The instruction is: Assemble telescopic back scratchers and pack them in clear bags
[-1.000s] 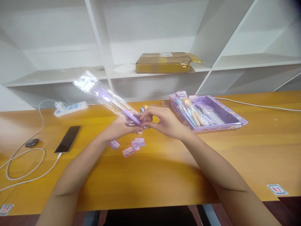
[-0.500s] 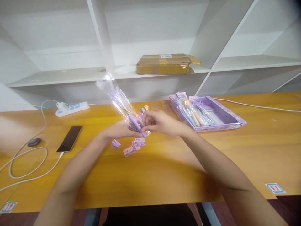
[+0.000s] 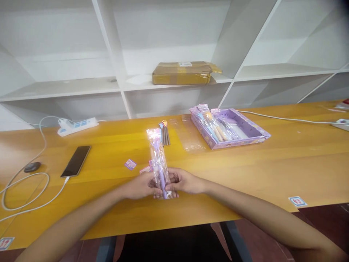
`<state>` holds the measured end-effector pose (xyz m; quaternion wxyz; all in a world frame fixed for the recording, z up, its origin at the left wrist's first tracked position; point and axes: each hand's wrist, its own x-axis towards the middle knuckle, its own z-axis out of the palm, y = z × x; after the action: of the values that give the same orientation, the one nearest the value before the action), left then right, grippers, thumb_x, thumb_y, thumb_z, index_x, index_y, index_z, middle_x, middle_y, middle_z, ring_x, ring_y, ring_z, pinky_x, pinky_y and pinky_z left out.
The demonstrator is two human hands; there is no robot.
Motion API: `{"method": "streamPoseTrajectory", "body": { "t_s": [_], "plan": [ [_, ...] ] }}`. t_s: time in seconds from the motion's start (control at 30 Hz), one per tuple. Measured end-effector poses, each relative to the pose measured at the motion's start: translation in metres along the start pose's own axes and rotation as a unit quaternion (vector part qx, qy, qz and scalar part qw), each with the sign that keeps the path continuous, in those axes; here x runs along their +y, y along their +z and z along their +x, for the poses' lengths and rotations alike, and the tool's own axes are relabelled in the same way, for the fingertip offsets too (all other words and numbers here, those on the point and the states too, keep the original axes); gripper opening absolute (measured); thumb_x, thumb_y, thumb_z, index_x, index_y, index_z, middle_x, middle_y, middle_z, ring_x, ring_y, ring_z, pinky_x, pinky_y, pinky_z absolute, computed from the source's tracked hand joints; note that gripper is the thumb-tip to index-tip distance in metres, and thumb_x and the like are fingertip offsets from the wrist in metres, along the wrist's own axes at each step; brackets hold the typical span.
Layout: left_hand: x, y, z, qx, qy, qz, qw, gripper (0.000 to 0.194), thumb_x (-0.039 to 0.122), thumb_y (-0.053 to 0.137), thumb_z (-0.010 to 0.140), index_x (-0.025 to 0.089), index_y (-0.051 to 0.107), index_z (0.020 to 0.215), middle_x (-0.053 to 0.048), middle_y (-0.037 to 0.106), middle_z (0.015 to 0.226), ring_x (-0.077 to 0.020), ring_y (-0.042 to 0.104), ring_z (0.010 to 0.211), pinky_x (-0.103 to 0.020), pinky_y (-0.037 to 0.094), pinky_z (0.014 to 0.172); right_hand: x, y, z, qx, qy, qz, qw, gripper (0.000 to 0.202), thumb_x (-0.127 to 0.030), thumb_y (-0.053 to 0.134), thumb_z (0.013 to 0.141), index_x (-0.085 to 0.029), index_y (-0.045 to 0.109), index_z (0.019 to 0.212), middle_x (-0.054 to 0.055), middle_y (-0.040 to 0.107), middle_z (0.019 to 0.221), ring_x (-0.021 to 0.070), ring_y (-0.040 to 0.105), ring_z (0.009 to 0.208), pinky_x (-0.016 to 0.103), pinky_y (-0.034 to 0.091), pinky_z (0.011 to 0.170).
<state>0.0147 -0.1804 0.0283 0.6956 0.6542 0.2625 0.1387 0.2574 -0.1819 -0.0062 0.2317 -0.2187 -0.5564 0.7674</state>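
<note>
A purple back scratcher (image 3: 161, 178) in a clear plastic bag is held between both hands, its hand-shaped head pointing away from me. My left hand (image 3: 143, 185) grips the lower part of the bag from the left, thumb on top. My right hand (image 3: 185, 181) closes on it from the right, its thumb pressed near the handle. Beyond the bag lie several back scratchers (image 3: 166, 134) with dark handles and colourful hand-shaped heads. A small printed card (image 3: 130, 164) lies to the left; another card (image 3: 145, 169) shows partly beside the bag.
At the back right stands a purple display box (image 3: 259, 135) with bagged scratchers in it. Clear empty bags (image 3: 192, 140) lie beside it. On the left are a phone (image 3: 76, 161), a power strip (image 3: 77, 126) and white cable loops. A taped carton (image 3: 181, 74) sits on the shelf.
Both hands have brought the bagged back scratcher down toward me, and its bag now lies straighter. The dark-handled scratchers behind have come into fuller view. The camera view has shifted slightly.
</note>
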Motion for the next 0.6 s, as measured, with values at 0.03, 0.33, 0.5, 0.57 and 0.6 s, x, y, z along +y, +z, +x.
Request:
{"method": "streamPoseTrajectory", "body": {
  "t_s": [0.03, 0.33, 0.5, 0.57, 0.6],
  "plan": [
    [-0.002, 0.001, 0.0, -0.013, 0.001, -0.014, 1.0, 0.034, 0.039, 0.08, 0.094, 0.019, 0.07, 0.12, -0.012, 0.08, 0.114, -0.0192, 0.073, 0.088, -0.032, 0.057, 0.077, -0.002, -0.001, -0.002, -0.015, -0.001, 0.001, 1.0, 0.048, -0.047, 0.09, 0.088, -0.019, 0.057, 0.109, -0.002, 0.073, 0.086, 0.0083, 0.066, 0.061, 0.02, 0.054, 0.056],
    [-0.011, -0.007, 0.008, -0.049, -0.048, 0.015, 0.998, 0.045, 0.041, 0.082, 0.092, 0.021, 0.069, 0.13, -0.009, 0.074, 0.111, -0.0174, 0.07, 0.089, -0.03, 0.057, 0.077, 0.005, -0.018, 0.011, 0.135, 0.025, 0.038, 0.99, 0.061, -0.068, 0.081, 0.088, -0.018, 0.056, 0.112, -0.005, 0.065, 0.072, 0.0085, 0.059, 0.05, 0.017, 0.043, 0.036],
    [-0.02, -0.013, 0.004, 0.009, -0.023, 0.053, 0.998, 0.037, 0.053, 0.065, 0.102, 0.019, 0.071, 0.117, -0.008, 0.074, 0.104, -0.0174, 0.07, 0.079, -0.029, 0.056, 0.07, 0.006, -0.01, 0.022, 0.189, -0.006, 0.075, 0.979, 0.058, -0.066, 0.085, 0.084, -0.018, 0.058, 0.099, -0.007, 0.062, 0.063, 0.0059, 0.05, 0.042, 0.017, 0.039, 0.034],
    [-0.024, -0.019, 0.004, 0.089, 0.01, 0.042, 0.995, 0.038, 0.055, 0.059, 0.105, 0.018, 0.067, 0.11, -0.006, 0.072, 0.094, -0.0153, 0.067, 0.069, -0.028, 0.054, 0.063, 0.006, -0.004, 0.02, 0.163, 0.003, 0.078, 0.984, 0.058, -0.065, 0.085, 0.084, -0.017, 0.058, 0.101, -0.005, 0.064, 0.066, 0.0071, 0.055, 0.045, 0.017, 0.043, 0.035],
    [-0.026, -0.022, 0.004, 0.142, 0.032, 0.035, 0.989, 0.037, 0.055, 0.059, 0.105, 0.019, 0.064, 0.111, -0.005, 0.07, 0.093, -0.0146, 0.067, 0.068, -0.027, 0.054, 0.062, 0.007, 0.0, 0.018, 0.143, 0.014, 0.076, 0.987, 0.057, -0.064, 0.085, 0.085, -0.017, 0.058, 0.102, -0.004, 0.066, 0.069, 0.0079, 0.058, 0.048, 0.018, 0.046, 0.037]
  ]
}}
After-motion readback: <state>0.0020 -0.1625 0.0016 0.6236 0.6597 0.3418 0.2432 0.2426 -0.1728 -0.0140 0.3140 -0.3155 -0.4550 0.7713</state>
